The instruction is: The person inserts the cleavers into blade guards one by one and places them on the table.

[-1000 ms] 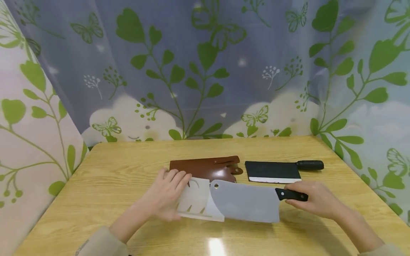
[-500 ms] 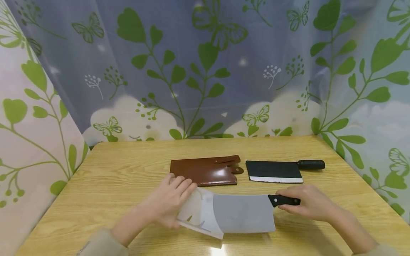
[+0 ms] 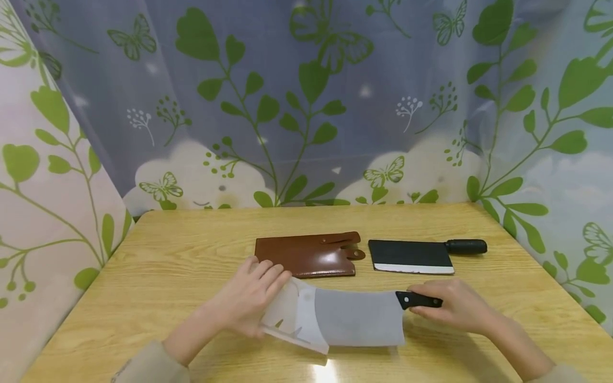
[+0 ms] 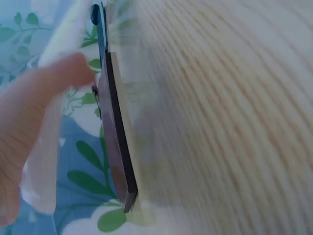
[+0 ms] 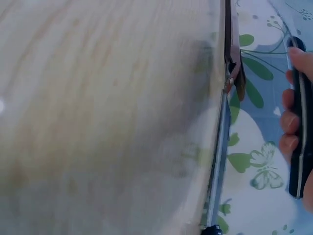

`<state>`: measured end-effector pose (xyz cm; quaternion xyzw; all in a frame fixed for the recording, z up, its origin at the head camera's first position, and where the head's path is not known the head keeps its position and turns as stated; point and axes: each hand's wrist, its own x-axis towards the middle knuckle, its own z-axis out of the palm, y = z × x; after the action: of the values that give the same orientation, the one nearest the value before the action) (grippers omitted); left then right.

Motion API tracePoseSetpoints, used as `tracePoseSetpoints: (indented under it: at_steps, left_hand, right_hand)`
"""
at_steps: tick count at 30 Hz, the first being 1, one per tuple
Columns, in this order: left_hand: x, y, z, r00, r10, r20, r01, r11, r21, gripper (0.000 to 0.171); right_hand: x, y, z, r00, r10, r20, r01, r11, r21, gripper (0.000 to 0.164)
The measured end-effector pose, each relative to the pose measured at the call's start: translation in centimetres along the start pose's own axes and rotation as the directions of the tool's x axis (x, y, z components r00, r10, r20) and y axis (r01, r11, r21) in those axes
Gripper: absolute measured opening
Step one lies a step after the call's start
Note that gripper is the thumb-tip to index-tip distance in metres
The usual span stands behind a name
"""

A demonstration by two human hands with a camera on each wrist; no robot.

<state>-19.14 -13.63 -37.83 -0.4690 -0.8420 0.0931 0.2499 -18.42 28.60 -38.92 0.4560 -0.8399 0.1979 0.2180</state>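
One cleaver with a smooth grey metal blade [image 3: 359, 319] and a black handle [image 3: 421, 300] is held over the desk, joined to one white translucent plastic sheath [image 3: 308, 324]; the blade's far end sits within the sheath's curved mouth, the rest of it bare. Two rivets show on the handle. The right grip [image 3: 450, 306], a bare hand, has its fingers closed around that handle. The left grip [image 3: 254, 295], also bare, pinches the sheath, thumb below and fingers over the top.

Beyond lie two more things on the desk: one brown glossy leather sheath [image 3: 306, 256] with two metal studs, just behind the white one, and one black-bladed cleaver [image 3: 412, 254] with a silver edge and round black handle, near it on the right. That makes two cleavers and two sheaths.

Two beige sleeves [image 3: 153, 364] reach in from the near side; the left bears a small dark marking, too small to read. Cloth printed with green leaves and butterflies [image 3: 268, 106] hangs around the yellow wood-grain desk [image 3: 182, 250].
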Motion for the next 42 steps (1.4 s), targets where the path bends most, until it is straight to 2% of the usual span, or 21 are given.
tracePoseSetpoints:
  at_steps: [5, 12, 24, 34, 42]
  left_hand:
    - [0.2, -0.5, -0.1, 0.998, -0.046, -0.033, 0.045, 0.998, -0.033, 0.112]
    - [0.4, -0.7, -0.3, 0.998, -0.047, -0.049, 0.046, 0.998, -0.035, 0.113]
    - [0.0, -0.9, -0.2, 0.994, -0.044, -0.098, 0.042, 0.999, -0.024, 0.108]
    - [-0.1, -0.7, -0.1, 0.997, -0.067, -0.028, 0.066, 0.996, -0.058, 0.109]
    - [1.5, 0.6, -0.3, 0.998, -0.061, -0.013, 0.060, 0.996, -0.069, 0.106]
  right_hand:
    - [0.1, -0.2, 0.1, 0.999, 0.044, -0.022, -0.044, 0.999, 0.012, 0.030]
    - [0.7, -0.1, -0.1, 0.998, 0.024, -0.050, -0.024, 1.000, -0.001, 0.028]
    - [1.3, -0.3, -0.2, 0.999, 0.017, -0.031, -0.018, 1.000, -0.011, 0.030]
    - [1.2, -0.7, -0.1, 0.999, 0.053, 0.006, -0.053, 0.999, -0.010, 0.030]
    - [2.4, -1.7, 0.5, 0.997, 0.069, 0.043, -0.070, 0.997, 0.026, 0.031]
